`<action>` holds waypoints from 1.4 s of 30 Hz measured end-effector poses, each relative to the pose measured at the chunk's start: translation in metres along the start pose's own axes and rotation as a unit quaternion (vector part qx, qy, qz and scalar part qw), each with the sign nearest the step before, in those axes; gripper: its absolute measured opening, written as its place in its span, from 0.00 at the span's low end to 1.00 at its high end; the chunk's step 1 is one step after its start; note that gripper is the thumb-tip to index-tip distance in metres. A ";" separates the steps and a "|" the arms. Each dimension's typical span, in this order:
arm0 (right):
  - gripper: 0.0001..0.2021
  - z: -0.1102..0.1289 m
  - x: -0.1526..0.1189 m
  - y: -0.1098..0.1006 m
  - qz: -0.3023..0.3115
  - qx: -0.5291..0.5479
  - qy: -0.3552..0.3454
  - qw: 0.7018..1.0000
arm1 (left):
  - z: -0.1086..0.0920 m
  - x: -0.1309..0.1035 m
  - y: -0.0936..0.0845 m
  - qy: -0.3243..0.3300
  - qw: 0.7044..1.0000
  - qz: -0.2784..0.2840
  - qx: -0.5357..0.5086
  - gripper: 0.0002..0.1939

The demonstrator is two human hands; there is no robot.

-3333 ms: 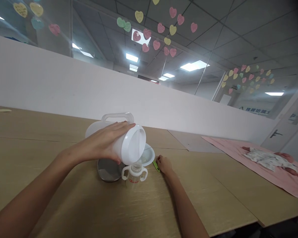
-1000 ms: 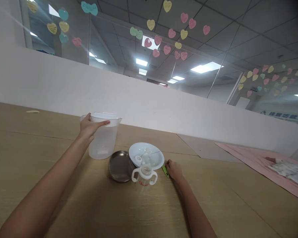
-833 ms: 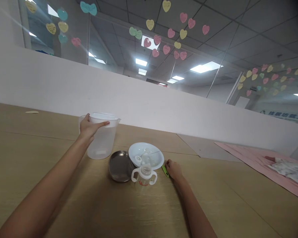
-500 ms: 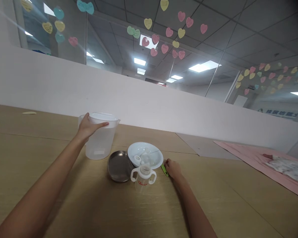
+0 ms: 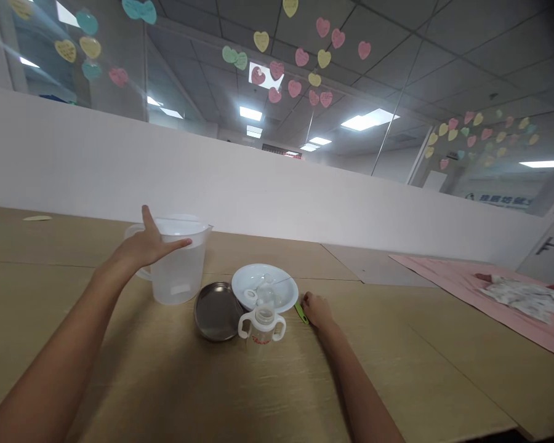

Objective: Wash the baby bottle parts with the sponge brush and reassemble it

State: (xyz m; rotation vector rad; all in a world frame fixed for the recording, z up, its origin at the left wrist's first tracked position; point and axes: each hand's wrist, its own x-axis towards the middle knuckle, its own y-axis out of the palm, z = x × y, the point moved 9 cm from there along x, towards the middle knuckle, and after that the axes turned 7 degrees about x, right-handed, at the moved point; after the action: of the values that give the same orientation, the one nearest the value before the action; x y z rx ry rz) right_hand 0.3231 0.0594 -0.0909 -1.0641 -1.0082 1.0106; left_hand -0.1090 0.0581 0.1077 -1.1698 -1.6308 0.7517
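The left hand point(image 5: 141, 248) has loosened and spread since the last frame, its fingers pointing up and away from the lid of the clear jug point(image 5: 178, 277). The jug, tipped over the two-handled bottle point(image 5: 261, 331) a few seconds ago, now stands upright on the table point(image 5: 212, 394), left of the metal tray point(image 5: 216, 315), so its weight seems to rest on the table and no pouring is under way. The left hand's thumb and finger are wide apart, gripping nothing that I can see; it may be brushing the jug's side, but the overlap makes contact hard to judge.

The right hand point(image 5: 317, 309) has stayed low on the table, fingers curled beside the green strip point(image 5: 301, 313). Whether they hold its end, I cannot tell.

The bottle stands open-topped and upright in front of the white bowl point(image 5: 244, 275), hiding part of its near rim. Its water level, if any, is unclear. The clear and white pieces point(image 5: 265, 292) in the bowl blur together, and the left hand covers part of the jug's handle.
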 end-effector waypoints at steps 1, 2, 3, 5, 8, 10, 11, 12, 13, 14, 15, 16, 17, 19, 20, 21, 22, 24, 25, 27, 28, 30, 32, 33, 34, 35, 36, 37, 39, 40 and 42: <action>0.13 0.000 0.000 0.000 -0.001 0.002 0.002 1.000 | 0.000 -0.003 -0.002 -0.013 0.999 0.010 0.028 0.63; 0.13 0.001 0.000 -0.001 -0.002 0.005 0.003 1.000 | -0.001 -0.008 -0.005 -0.024 0.998 0.021 0.063 0.62; 0.13 0.001 0.000 -0.002 -0.004 0.008 0.004 1.000 | -0.004 -0.015 -0.011 -0.036 0.994 0.025 0.100 0.61; 0.13 0.002 -0.001 -0.004 -0.008 0.017 0.005 1.000 | -0.018 -0.036 -0.023 -0.042 0.982 0.027 0.180 0.56; 0.13 0.003 -0.001 -0.007 -0.020 0.036 0.010 0.999 | -0.069 -0.067 -0.031 0.062 0.974 -0.018 0.219 0.47; 0.13 0.002 -0.001 -0.008 -0.031 0.052 0.019 0.998 | -0.113 -0.081 -0.009 0.194 0.968 0.018 0.159 0.40; 0.13 0.001 -0.002 -0.008 -0.037 0.062 0.025 0.997 | -0.133 -0.084 0.007 0.248 0.960 0.048 0.124 0.36; 0.13 0.000 -0.003 -0.008 -0.044 0.072 0.033 0.996 | -0.151 -0.084 0.026 0.292 0.948 0.078 0.101 0.33; 0.13 -0.002 -0.005 -0.007 -0.052 0.083 0.040 0.994 | -0.167 -0.080 0.047 0.327 0.936 0.097 0.087 0.29; 0.13 -0.003 -0.007 -0.007 -0.060 0.094 0.049 0.993 | -0.179 -0.073 0.070 0.343 0.927 0.124 0.090 0.26; 0.14 -0.004 -0.010 -0.006 -0.068 0.105 0.057 0.990 | -0.189 -0.064 0.093 0.351 0.922 0.136 0.094 0.23; 0.16 -0.005 -0.012 -0.005 -0.077 0.115 0.065 0.988 | -0.195 -0.054 0.114 0.345 0.923 0.140 0.100 0.21; 0.18 -0.005 -0.014 -0.005 -0.084 0.123 0.072 0.986 | -0.200 -0.044 0.133 0.340 0.925 0.133 0.103 0.19; 0.21 -0.002 -0.018 -0.005 -0.097 0.136 0.078 0.983 | -0.203 -0.029 0.167 0.327 0.931 0.126 0.107 0.19; 0.21 0.001 -0.019 -0.006 -0.102 0.141 0.075 0.982 | -0.201 -0.024 0.181 0.319 0.934 0.122 0.107 0.18; 0.20 0.004 -0.019 -0.007 -0.108 0.146 0.069 0.981 | -0.198 -0.021 0.193 0.312 0.936 0.122 0.105 0.17; 0.19 0.007 -0.019 -0.008 -0.114 0.150 0.063 0.980 | -0.194 -0.017 0.202 0.303 0.940 0.122 0.101 0.16; 0.15 0.013 -0.018 -0.010 -0.126 0.158 0.053 0.978 | -0.187 -0.012 0.213 0.289 0.947 0.119 0.081 0.15; 0.13 0.015 -0.017 -0.010 -0.131 0.162 0.049 0.977 | -0.183 -0.009 0.216 0.281 0.950 0.117 0.069 0.16; 0.11 0.020 -0.016 -0.009 -0.137 0.176 0.038 0.974 | -0.178 -0.004 0.219 0.268 0.955 0.118 0.045 0.18; 0.10 0.022 -0.015 -0.008 -0.141 0.189 0.030 0.971 | -0.177 -0.002 0.219 0.262 0.957 0.121 0.035 0.19; 0.10 0.023 -0.014 -0.005 -0.151 0.221 0.021 0.963 | -0.175 0.000 0.221 0.252 0.959 0.130 0.019 0.20; 0.10 0.020 -0.014 -0.003 -0.167 0.248 0.029 0.954 | -0.175 -0.001 0.221 0.246 0.959 0.138 0.009 0.20; 0.11 0.017 -0.014 -0.003 -0.175 0.257 0.037 0.950 | -0.175 -0.001 0.220 0.245 0.959 0.141 0.004 0.21; 0.11 0.014 -0.014 -0.003 -0.184 0.263 0.046 0.946 | -0.175 -0.002 0.220 0.245 0.959 0.141 -0.001 0.21; 0.12 0.011 -0.014 -0.003 -0.195 0.269 0.053 0.942 | -0.175 -0.002 0.218 0.246 0.959 0.139 -0.006 0.22; 0.12 0.008 -0.014 -0.004 -0.206 0.273 0.060 0.938 | -0.175 -0.003 0.216 0.246 0.960 0.134 -0.012 0.22; 0.12 0.006 -0.015 -0.005 -0.218 0.278 0.067 0.933 | -0.175 -0.002 0.213 0.246 0.961 0.127 -0.018 0.22; 0.13 0.001 -0.016 -0.007 -0.242 0.286 0.079 0.924 | -0.174 0.000 0.206 0.241 0.964 0.111 -0.028 0.21; 0.13 0.000 -0.016 -0.008 -0.253 0.289 0.084 0.919 | -0.173 0.001 0.203 0.238 0.965 0.105 -0.034 0.20; 0.14 -0.003 -0.018 -0.010 -0.272 0.296 0.093 0.911 | -0.173 0.003 0.195 0.234 0.967 0.096 -0.045 0.18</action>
State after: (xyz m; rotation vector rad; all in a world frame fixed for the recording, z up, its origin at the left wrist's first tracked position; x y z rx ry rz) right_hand 0.3236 0.0399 -0.0842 -0.3311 -0.7061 0.6638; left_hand 0.1203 0.1212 -0.0002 -1.4580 -1.1790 0.4739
